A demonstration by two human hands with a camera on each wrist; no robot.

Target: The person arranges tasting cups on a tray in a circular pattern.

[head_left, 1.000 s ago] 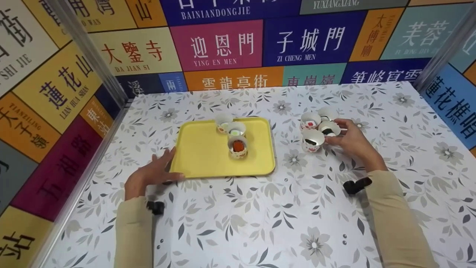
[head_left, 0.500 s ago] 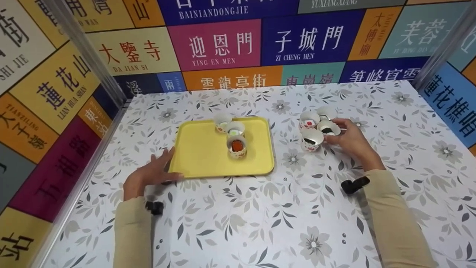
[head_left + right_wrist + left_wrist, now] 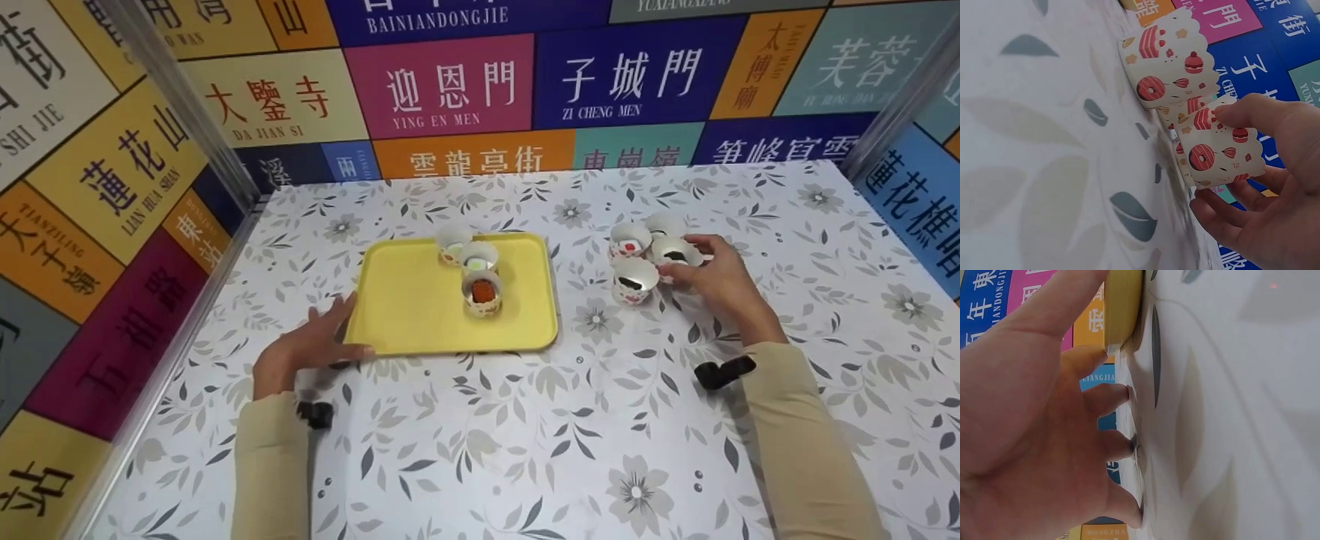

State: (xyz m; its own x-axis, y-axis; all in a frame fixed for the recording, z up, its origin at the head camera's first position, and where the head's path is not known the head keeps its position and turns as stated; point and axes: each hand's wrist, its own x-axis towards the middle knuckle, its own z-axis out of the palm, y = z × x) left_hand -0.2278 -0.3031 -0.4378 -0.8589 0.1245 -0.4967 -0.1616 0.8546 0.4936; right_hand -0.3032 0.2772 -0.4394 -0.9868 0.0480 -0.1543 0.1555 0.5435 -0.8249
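Note:
My right hand (image 3: 721, 279) pinches a patterned paper baking cup (image 3: 1221, 149) between thumb and fingers. Its rim leans a little, and something dark and white lies inside. I cannot tell whether its base touches the table. Close beside it stand a cup with a dark filling (image 3: 635, 289), a cup with a red and white piece (image 3: 628, 241) and a partly hidden cup (image 3: 666, 224) behind. At the yellow tray's (image 3: 405, 315) near left corner rests my left hand (image 3: 307, 345), fingers spread, with the thumb along the front edge.
Three more paper cups stand on the tray: a back one (image 3: 452, 246), a middle one (image 3: 478, 259) with a green and white piece, and a front one (image 3: 482, 300) with an orange-brown piece. A flowered cloth (image 3: 525, 435) covers the table. Printed panels (image 3: 439, 86) rise behind.
The right hand and its paper cup have shifted slightly right, away from the front cup, and the cup's rim tips more. The left hand stays at the tray corner.

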